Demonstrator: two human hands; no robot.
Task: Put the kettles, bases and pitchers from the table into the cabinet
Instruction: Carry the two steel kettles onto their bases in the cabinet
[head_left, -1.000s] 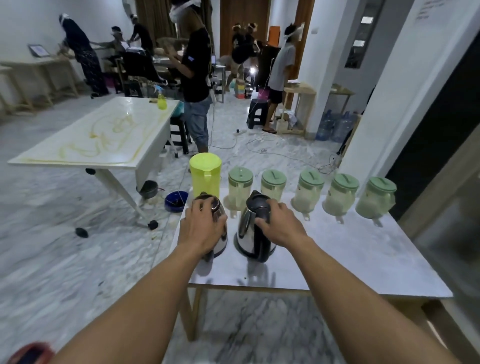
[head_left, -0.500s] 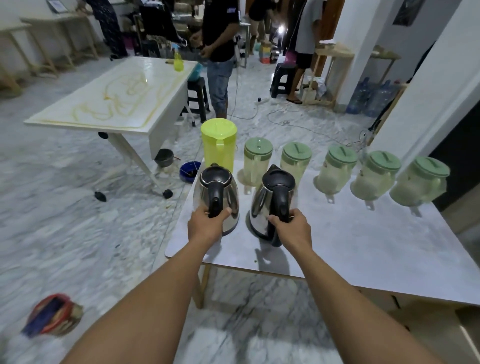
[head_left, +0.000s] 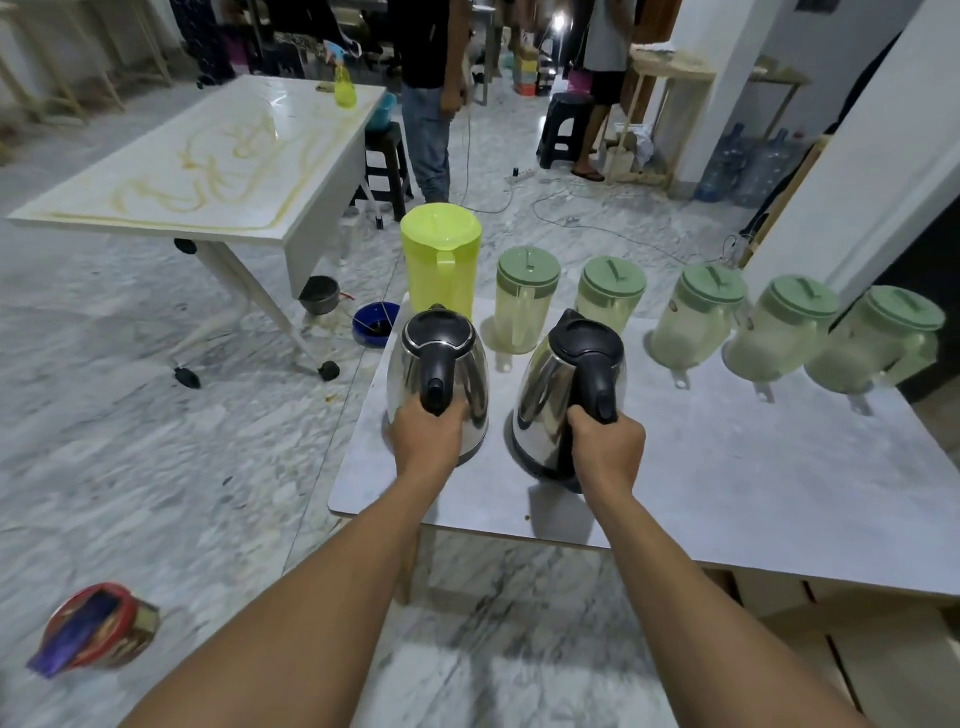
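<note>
Two steel kettles with black lids and handles stand near the front left corner of the grey table (head_left: 753, 483). My left hand (head_left: 426, 434) grips the handle of the left kettle (head_left: 410, 369). My right hand (head_left: 605, 449) grips the handle of the right kettle (head_left: 545, 395), which leans slightly and sits on a black base. Behind them stands a bright yellow pitcher (head_left: 441, 260). A row of several pale pitchers with green lids runs to the right, from one (head_left: 524, 299) behind the kettles to the last (head_left: 878, 348) at the table's right edge.
A white table on castors (head_left: 208, 171) stands to the left, with a dark pot (head_left: 319, 295) and a blue bowl (head_left: 375, 323) on the floor beside it. People stand further back. A red bag (head_left: 96, 636) lies on the floor at lower left. Cables cross the marble floor.
Both hands went from the kettle lids down to the handles and now grip them. The view has tilted down and come closer; the right kettle now leans a little.
</note>
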